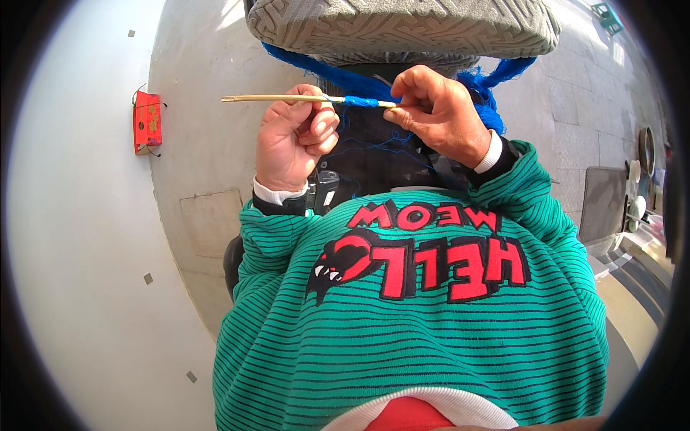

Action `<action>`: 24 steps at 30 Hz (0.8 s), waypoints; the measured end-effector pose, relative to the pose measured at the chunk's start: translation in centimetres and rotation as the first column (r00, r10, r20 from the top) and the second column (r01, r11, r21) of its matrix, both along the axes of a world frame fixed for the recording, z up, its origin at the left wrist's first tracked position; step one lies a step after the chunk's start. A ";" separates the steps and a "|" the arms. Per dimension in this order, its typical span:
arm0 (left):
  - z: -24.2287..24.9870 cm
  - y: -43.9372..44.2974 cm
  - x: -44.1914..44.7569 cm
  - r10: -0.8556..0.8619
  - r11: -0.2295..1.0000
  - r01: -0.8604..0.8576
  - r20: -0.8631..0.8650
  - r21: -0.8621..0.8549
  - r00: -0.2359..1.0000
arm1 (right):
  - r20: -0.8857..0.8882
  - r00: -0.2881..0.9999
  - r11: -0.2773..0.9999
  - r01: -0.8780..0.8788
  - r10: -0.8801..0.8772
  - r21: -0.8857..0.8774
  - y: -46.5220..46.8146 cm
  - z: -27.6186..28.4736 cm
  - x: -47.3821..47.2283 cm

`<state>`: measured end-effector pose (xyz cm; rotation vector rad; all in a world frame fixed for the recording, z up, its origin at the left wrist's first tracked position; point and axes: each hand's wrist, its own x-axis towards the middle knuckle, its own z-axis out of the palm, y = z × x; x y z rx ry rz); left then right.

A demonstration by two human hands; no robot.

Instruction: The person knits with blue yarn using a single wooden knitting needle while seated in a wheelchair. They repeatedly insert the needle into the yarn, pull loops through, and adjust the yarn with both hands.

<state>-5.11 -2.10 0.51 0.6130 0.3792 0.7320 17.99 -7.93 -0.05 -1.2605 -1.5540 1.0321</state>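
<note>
A thin, pale wooden or bamboo stick lies level between my hands, its left tip split. Blue thread is wound around it toward the right end. My left hand pinches the stick left of the winding, between thumb and fingers. At the right end, my right hand holds the tip between thumb and forefinger. Loose blue strands hang below the winding over my dark lap. Behind the hands, a thick hank of blue thread stretches around the base of a grey patterned cushion.
A red box with dark cords stands at the left by the pale floor's edge. A dark mat and several household items lie at the right. A green stool is at the upper right. A black device sits beside my left wrist.
</note>
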 end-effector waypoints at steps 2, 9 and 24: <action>0.0 0.0 0.0 0.010 1.000 -0.010 -0.017 0.000 1.000 | -0.086 0.996 0.999 0.009 -0.014 -0.051 0.1 0.1 0.1; 0.3 -0.7 1.7 -0.052 0.999 0.052 -0.201 -0.009 0.978 | -0.169 0.985 0.999 0.031 -0.035 -0.028 0.1 0.0 -0.6; 0.6 -1.2 2.5 -0.131 0.991 0.130 -0.405 -0.030 0.905 | -0.263 0.961 0.995 0.061 -0.081 -0.084 0.4 0.0 -0.8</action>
